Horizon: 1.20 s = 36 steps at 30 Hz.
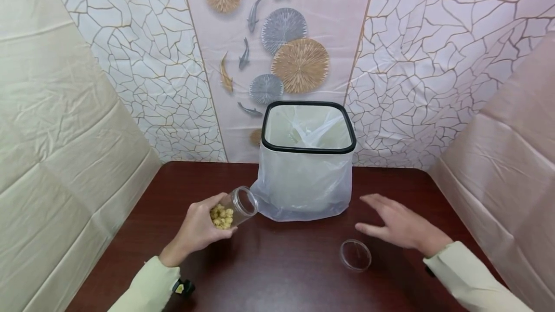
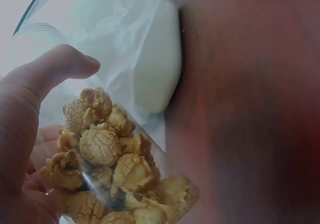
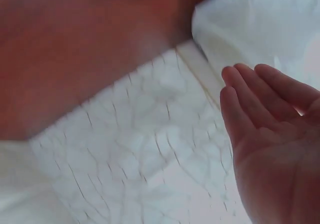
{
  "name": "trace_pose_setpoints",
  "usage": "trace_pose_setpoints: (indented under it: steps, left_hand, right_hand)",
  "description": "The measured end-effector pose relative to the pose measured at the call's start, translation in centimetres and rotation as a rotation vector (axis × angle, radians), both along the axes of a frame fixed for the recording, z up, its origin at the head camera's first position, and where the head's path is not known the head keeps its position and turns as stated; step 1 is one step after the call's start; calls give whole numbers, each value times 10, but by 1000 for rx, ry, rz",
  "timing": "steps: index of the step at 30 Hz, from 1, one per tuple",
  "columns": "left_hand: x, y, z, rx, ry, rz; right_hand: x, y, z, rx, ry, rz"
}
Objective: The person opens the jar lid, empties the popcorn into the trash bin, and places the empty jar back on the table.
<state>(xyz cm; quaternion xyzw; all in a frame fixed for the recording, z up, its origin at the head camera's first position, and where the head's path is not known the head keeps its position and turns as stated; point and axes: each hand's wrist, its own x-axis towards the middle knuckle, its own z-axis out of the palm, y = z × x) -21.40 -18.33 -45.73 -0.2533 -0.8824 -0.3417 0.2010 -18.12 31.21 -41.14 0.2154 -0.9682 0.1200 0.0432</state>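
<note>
In the head view my left hand (image 1: 201,225) grips a clear jar (image 1: 234,206) tilted to the right, its open mouth towards the bin. Caramel popcorn (image 1: 222,216) lies at the jar's bottom end; the left wrist view shows the popcorn (image 2: 110,159) close up through the clear wall. My right hand (image 1: 399,220) hovers over the table's right side with nothing in it, its fingers extended. Below and left of it, a round clear lid (image 1: 355,255) lies on the table. The right wrist view shows the right hand's (image 3: 280,134) fingers straight and side by side.
A white bin (image 1: 305,182) with a black rim and a translucent liner bag stands at the table's back, between and beyond the hands. The dark red-brown table (image 1: 277,273) is bounded by a patterned backdrop (image 1: 394,85) behind and beige cloth walls (image 1: 65,158) at the sides.
</note>
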Motion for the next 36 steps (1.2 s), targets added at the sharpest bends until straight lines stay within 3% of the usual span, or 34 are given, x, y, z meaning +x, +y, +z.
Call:
trace_pose_setpoints:
  steps: [11,18,27,36]
  left_hand:
    - [-31,-19,48,-86,54,55]
    - [-53,-22,87,-149,122,73]
    - [-73,-11,143,-253,194,38]
    - [-87,10,187,-366,177,11]
  right_hand:
    - [-31,2,86,38,33,-71]
    - [-55,-11,121,71,64,-49]
    - [-85,-34,141,114,118,36]
    - [-100,-48,136,143,60,8]
